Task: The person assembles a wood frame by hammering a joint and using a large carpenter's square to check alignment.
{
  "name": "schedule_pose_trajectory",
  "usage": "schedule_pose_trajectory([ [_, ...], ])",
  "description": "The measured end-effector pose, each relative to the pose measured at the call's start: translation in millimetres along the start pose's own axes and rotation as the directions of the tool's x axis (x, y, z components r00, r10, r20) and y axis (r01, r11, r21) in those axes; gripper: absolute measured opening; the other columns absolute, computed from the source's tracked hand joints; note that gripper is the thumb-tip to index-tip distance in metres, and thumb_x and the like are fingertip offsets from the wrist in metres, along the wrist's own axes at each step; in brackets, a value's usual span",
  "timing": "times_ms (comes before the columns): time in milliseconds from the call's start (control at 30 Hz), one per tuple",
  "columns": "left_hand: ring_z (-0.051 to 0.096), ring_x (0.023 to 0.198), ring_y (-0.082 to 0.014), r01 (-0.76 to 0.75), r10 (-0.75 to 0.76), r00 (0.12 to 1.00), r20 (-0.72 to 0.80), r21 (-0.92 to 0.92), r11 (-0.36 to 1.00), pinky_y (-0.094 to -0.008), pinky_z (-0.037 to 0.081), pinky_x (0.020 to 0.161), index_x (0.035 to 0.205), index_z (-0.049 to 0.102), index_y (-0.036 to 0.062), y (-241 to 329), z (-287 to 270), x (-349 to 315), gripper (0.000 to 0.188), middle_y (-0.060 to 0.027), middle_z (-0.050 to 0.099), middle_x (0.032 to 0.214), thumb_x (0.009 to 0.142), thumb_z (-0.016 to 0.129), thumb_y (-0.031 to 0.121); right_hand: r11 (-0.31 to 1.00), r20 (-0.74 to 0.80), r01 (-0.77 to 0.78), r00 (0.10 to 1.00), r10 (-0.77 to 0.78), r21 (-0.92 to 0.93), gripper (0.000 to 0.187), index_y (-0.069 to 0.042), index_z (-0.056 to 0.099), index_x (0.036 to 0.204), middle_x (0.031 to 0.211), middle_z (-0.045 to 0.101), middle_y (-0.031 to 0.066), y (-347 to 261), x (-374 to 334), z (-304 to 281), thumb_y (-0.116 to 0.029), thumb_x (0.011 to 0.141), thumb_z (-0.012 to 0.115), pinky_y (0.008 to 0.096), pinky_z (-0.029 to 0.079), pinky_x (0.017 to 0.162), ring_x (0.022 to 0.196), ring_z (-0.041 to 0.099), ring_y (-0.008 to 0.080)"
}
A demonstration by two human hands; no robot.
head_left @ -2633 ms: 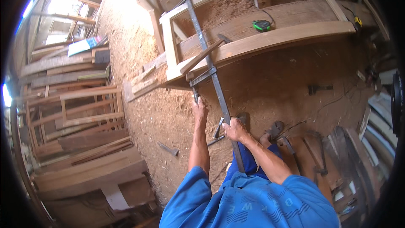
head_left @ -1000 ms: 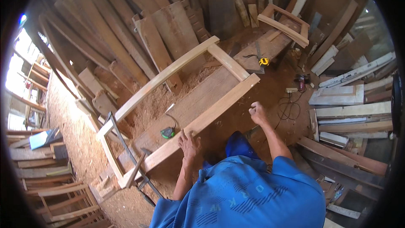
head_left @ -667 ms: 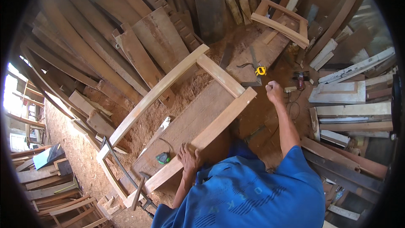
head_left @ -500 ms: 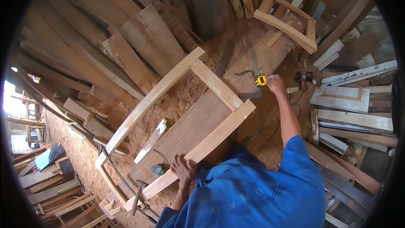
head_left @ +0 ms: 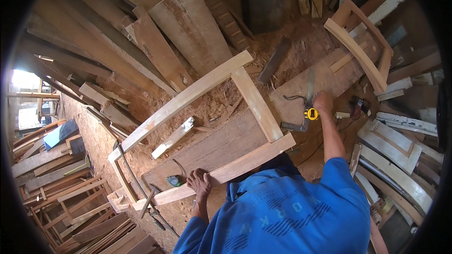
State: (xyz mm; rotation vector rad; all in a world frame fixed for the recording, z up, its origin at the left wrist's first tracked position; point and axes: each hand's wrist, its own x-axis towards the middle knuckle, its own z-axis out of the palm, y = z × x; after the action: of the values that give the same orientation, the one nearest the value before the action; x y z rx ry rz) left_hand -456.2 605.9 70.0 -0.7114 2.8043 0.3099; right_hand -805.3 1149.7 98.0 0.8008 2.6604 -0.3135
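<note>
My left hand (head_left: 199, 183) lies over the near rail of a large rectangular wooden frame (head_left: 245, 161), its fingers curled across the wood. Beside those fingers, inside the frame, is a small green and black tape measure (head_left: 174, 180). My right arm is stretched out to the far right, beyond the frame's end piece. There my right hand (head_left: 324, 101) is right behind a yellow tape measure (head_left: 311, 114), which lies against a dark metal square (head_left: 295, 126). The right fingers are hidden, so whether they hold anything does not show. A bar clamp (head_left: 136, 177) spans the frame's left end.
A broad plank (head_left: 226, 136) runs beneath the frame. Inside the frame lies a white-painted offcut (head_left: 173, 137). A smaller assembled frame (head_left: 356, 49) stands at the far right. A power tool (head_left: 360, 106) is right of my right hand. Leaning boards (head_left: 188, 28) and shavings surround the work.
The whole view has shifted. My right hand has moved away from me relative to the yellow tape measure and square. My left hand stays on the near rail.
</note>
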Motion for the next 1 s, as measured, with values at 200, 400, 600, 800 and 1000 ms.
schedule_pose_trajectory([
  [200, 0.039, 0.119, -0.0386, 0.019, -0.021, 0.999, -0.035, -0.048, 0.999, -0.0543, 0.025, 0.103, 0.123, 0.053, 0.0091, 10.4, -8.5, -2.5, 0.049, -0.0167, 0.047, 0.129, 0.088, 0.054, 0.043, 0.991, -0.016, 0.135, 0.991, -0.135, -0.011, 0.025, -0.002, 0.073, 0.095, 0.1, 0.069, 0.025, 15.7, 18.7, 12.0, -0.018, 0.079, 0.062, 0.0481, 0.053, 0.083, 0.099, 0.066, 0.0423],
  [400, 0.038, 0.12, -0.0381, -0.002, 0.001, 0.999, -0.04, -0.026, 1.0, -0.0544, 0.024, 0.104, 0.124, 0.053, 0.0113, 11.5, -9.3, 0.0, 0.047, -0.0153, 0.047, 0.129, 0.089, 0.053, 0.043, 0.787, 0.088, 0.146, 0.965, -0.246, 0.599, 0.013, -0.002, 0.071, 0.087, 0.08, 0.071, 0.0121, 83.3, 60.1, 33.0, -0.008, 0.081, 0.061, 0.0356, 0.05, 0.068, 0.074, 0.066, 0.0229],
  [600, 0.038, 0.122, -0.0378, 0.014, -0.014, 1.0, -0.006, -0.057, 0.998, -0.0552, 0.024, 0.104, 0.128, 0.051, 0.0132, 9.2, -9.0, -3.1, 0.05, -0.0149, 0.045, 0.131, 0.09, 0.054, 0.045, 0.602, 0.126, 0.036, 0.966, -0.225, 0.798, 0.01, -0.006, 0.066, 0.087, 0.07, 0.059, -0.0002, 77.1, 50.9, 18.0, -0.002, 0.081, 0.059, 0.0274, 0.037, 0.049, 0.056, 0.049, 0.0091],
  [800, 0.036, 0.13, -0.0385, -0.026, -0.017, 0.986, -0.163, -0.261, 0.965, -0.0539, 0.022, 0.109, 0.132, 0.051, 0.0073, -2.1, -3.9, 4.3, 0.048, -0.0185, 0.046, 0.137, 0.092, 0.057, 0.033, 0.629, -0.096, 0.486, 0.83, -0.549, 0.607, 0.012, -0.001, 0.065, 0.084, 0.069, 0.062, 0.0062, -21.2, -13.4, -3.1, -0.006, 0.088, 0.055, 0.0324, 0.046, 0.062, 0.064, 0.054, 0.0139],
  [1000, 0.052, 0.118, -0.0321, 0.155, -0.022, 0.988, 0.153, -0.979, 0.134, -0.0435, 0.037, 0.106, 0.132, 0.05, -0.0015, 93.5, -28.1, 9.9, 0.048, -0.0187, 0.055, 0.127, 0.103, 0.041, 0.035, 0.484, 0.208, 0.718, 0.443, -0.872, 0.5, 0.02, -0.001, 0.065, 0.084, 0.076, 0.066, 0.0196, -157.8, -227.5, 34.2, -0.019, 0.086, 0.056, 0.0409, 0.049, 0.066, 0.069, 0.065, 0.032],
])
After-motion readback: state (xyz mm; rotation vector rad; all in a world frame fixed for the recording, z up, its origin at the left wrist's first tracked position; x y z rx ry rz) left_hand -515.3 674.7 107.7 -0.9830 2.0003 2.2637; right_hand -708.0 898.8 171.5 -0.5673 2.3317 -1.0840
